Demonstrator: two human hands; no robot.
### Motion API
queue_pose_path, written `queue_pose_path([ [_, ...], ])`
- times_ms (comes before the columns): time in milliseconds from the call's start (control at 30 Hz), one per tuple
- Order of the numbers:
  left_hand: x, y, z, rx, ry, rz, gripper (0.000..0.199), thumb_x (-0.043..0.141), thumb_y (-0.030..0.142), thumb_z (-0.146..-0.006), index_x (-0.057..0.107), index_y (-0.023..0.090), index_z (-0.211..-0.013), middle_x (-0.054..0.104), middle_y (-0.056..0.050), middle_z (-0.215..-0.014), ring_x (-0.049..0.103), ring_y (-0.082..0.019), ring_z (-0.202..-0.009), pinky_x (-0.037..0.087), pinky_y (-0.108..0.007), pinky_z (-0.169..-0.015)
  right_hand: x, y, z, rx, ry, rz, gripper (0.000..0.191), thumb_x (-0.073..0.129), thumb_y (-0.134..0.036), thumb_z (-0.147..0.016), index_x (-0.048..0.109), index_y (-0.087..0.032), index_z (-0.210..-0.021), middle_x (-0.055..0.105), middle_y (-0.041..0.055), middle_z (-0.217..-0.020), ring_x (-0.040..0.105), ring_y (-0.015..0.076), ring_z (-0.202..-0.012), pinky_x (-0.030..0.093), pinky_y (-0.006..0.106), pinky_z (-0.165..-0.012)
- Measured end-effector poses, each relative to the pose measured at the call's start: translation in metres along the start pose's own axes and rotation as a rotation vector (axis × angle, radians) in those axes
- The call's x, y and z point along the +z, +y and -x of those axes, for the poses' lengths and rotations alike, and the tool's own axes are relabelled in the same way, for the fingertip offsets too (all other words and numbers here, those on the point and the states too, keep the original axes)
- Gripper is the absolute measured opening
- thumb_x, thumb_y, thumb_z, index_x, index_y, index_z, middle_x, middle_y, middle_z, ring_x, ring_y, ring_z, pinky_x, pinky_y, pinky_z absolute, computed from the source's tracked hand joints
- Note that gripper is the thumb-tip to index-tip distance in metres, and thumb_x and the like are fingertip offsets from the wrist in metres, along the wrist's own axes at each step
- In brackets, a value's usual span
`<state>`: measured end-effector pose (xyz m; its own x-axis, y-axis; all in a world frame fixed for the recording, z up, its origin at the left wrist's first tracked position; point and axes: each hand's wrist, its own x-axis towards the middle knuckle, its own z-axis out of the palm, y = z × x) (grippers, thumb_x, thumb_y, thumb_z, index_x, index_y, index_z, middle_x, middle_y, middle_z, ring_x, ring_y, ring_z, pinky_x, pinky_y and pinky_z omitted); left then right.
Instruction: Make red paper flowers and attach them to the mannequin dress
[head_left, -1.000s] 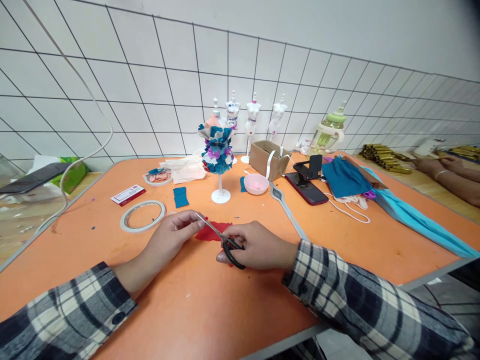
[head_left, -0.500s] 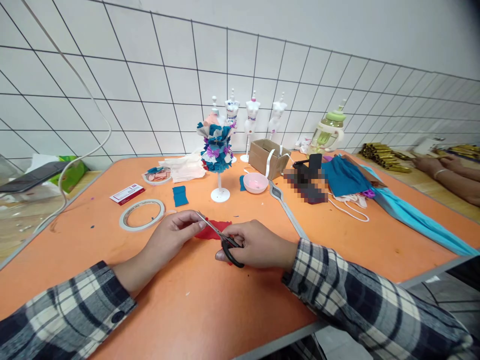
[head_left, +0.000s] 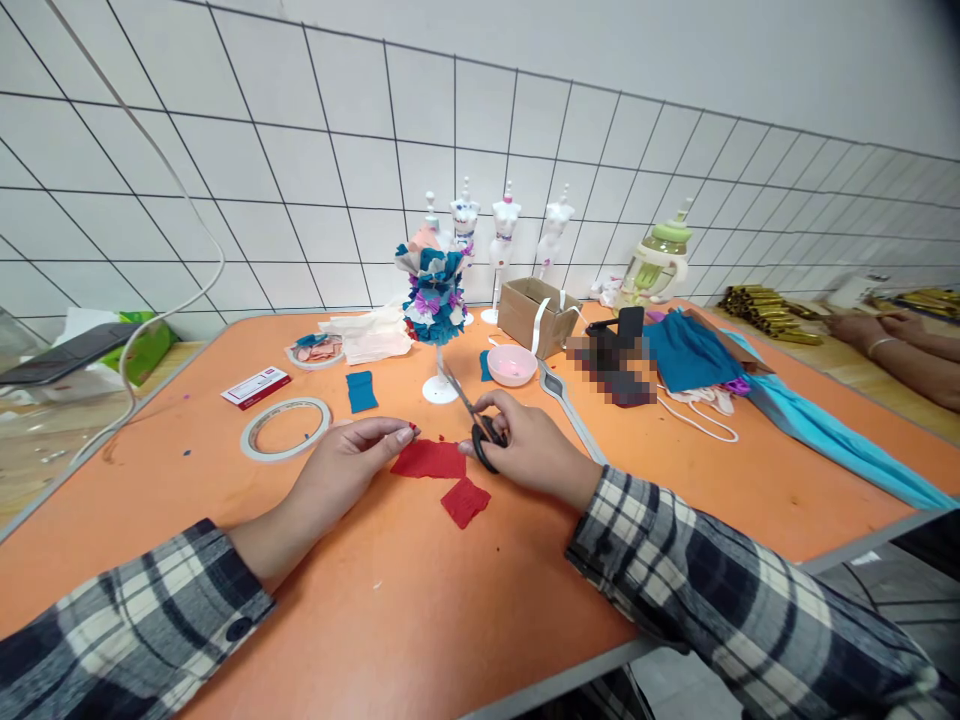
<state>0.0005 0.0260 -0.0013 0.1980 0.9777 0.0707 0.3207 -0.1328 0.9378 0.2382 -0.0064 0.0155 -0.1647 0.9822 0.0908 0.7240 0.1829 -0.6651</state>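
Observation:
In my right hand [head_left: 536,450] is a pair of scissors [head_left: 487,440] with black handles, its blades pointing up and away toward the dress form's base. My left hand [head_left: 352,455] is closed in a pinch, with a tiny bit of red crepe paper [head_left: 413,428] showing at the fingertips. Between the hands a red crepe paper strip [head_left: 431,460] lies flat on the orange table. A smaller red crepe paper square [head_left: 465,502] lies just nearer to me. Beyond them stands a small dress form [head_left: 435,295] covered in teal, white and purple paper pieces.
A tape roll [head_left: 251,440], a red-and-white box [head_left: 256,387] and a teal paper piece [head_left: 361,391] lie left. Behind are a pink bowl [head_left: 512,366], a cardboard box [head_left: 538,318] and white dress forms [head_left: 504,225]. A co-worker's arms [head_left: 911,360] rest at far right.
My right hand has drawn the scissors back from the left fingertips, swinging the blades upward. The red strip and the small square are now uncovered. My left hand has barely moved.

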Motion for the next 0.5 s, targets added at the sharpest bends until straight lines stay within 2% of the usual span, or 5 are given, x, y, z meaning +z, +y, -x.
queue_pose_path([
  [133,-0.001,-0.006,-0.001,-0.045,0.009,0.106,0.039,0.077,0.058,-0.070,0.079,0.023,-0.087,0.079,-0.007,-0.095,0.069,-0.027,-0.091,0.052,-0.035,-0.082,-0.011,0.012,-0.008,-0.036,-0.003,0.227,0.034,0.065,-0.055,-0.084,0.070,-0.025,-0.099,0.066,0.0040,-0.089,0.060,0.0182,-0.077,0.032,0.026,-0.059],
  [233,-0.001,-0.011,-0.002,-0.069,-0.022,0.201,0.039,0.079,0.055,-0.070,0.078,0.021,-0.090,0.079,-0.008,-0.096,0.069,-0.026,-0.090,0.053,-0.036,-0.083,-0.012,0.018,-0.010,-0.027,-0.046,0.358,0.035,0.066,-0.053,-0.082,0.073,-0.024,-0.101,0.066,0.0093,-0.099,0.062,0.0223,-0.085,0.033,0.028,-0.061],
  [367,0.001,-0.012,0.000,-0.077,-0.090,0.329,0.036,0.083,0.048,-0.068,0.079,0.023,-0.093,0.079,-0.008,-0.101,0.070,-0.025,-0.092,0.054,-0.035,-0.084,-0.008,0.026,-0.014,0.077,-0.106,0.297,0.044,0.072,-0.041,-0.079,0.062,-0.023,-0.119,0.071,0.0076,-0.100,0.064,0.0241,-0.090,0.036,0.027,-0.063],
  [500,0.002,-0.005,0.003,-0.110,-0.212,0.427,0.042,0.083,0.049,-0.068,0.079,0.026,-0.102,0.075,-0.010,-0.116,0.068,-0.029,-0.104,0.053,-0.040,-0.091,-0.007,0.032,-0.019,0.101,-0.120,0.217,0.050,0.075,-0.035,-0.076,0.060,-0.024,-0.122,0.071,0.0055,-0.100,0.064,0.0223,-0.088,0.037,0.026,-0.066],
])
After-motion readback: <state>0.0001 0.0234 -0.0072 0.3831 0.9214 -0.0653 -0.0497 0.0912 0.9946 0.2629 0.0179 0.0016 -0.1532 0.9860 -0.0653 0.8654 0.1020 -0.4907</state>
